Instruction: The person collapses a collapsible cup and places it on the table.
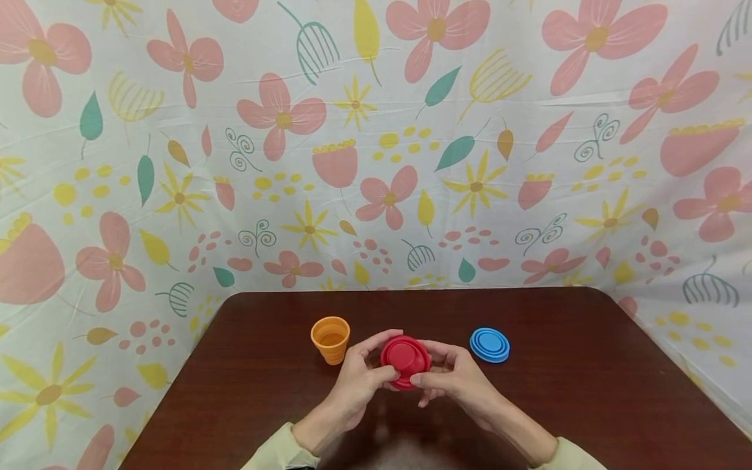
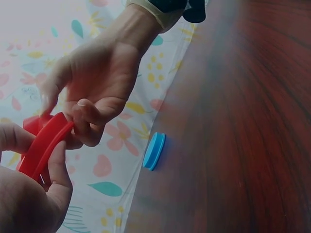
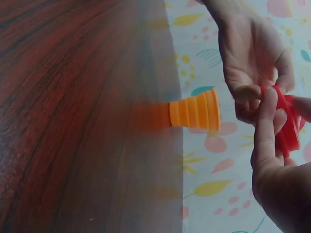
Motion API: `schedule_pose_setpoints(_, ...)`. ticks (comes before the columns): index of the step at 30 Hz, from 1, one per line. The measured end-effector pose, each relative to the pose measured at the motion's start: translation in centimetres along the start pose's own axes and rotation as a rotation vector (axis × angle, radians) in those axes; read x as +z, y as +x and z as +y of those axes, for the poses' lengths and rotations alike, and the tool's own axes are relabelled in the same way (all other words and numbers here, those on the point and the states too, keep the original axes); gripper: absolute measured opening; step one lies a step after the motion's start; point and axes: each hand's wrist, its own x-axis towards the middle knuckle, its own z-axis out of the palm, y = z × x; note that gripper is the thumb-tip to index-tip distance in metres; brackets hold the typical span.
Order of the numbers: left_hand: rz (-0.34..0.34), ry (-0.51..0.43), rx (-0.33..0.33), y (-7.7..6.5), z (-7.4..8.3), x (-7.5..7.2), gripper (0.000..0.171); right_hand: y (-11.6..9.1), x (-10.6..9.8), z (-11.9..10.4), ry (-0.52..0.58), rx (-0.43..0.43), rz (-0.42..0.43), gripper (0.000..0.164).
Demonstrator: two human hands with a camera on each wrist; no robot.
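Note:
A flattened red collapsible cup [image 1: 405,360] is held above the dark wooden table [image 1: 587,391] by both hands. My left hand [image 1: 363,378] grips its left rim with thumb and fingers curled round it. My right hand [image 1: 448,375] pinches the right rim. The left wrist view shows the red cup [image 2: 43,144] edge-on between the two hands. In the right wrist view the red cup [image 3: 288,120] is mostly hidden by the fingers. An expanded orange cup [image 1: 331,339] stands upright left of the hands. A collapsed blue cup [image 1: 489,344] lies flat to their right.
A floral cloth [image 1: 376,143] hangs behind and beside the table, close to its far edge. The orange cup [image 3: 195,111] and blue cup [image 2: 154,151] sit near that far edge. Bare tabletop lies to the left, the right and in front of the hands.

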Motion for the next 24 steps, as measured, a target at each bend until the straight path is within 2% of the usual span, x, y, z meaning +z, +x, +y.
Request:
schedule_pose_setpoints(5,-0.017,-0.010,-0.001,0.00,-0.13,-0.17,0.056,-0.20,-0.26,0.04,0.069,0.007,-0.025,0.058)
schedule_pose_setpoints(10,-0.019,-0.020,-0.007,0.00,-0.22,-0.11,0.056,-0.18,-0.34,0.14,0.064,-0.006,-0.018,0.056)
schedule_pose_setpoints(18,-0.014,-0.002,0.027,0.14,-0.18,0.36,0.060,-0.02,-0.31,0.50,0.047,-0.048,0.013,0.054)
schedule_pose_setpoints(24,-0.003,0.003,0.020,0.15,-0.10,0.33,0.059,-0.07,-0.38,0.28,0.040,-0.031,-0.010,0.058)
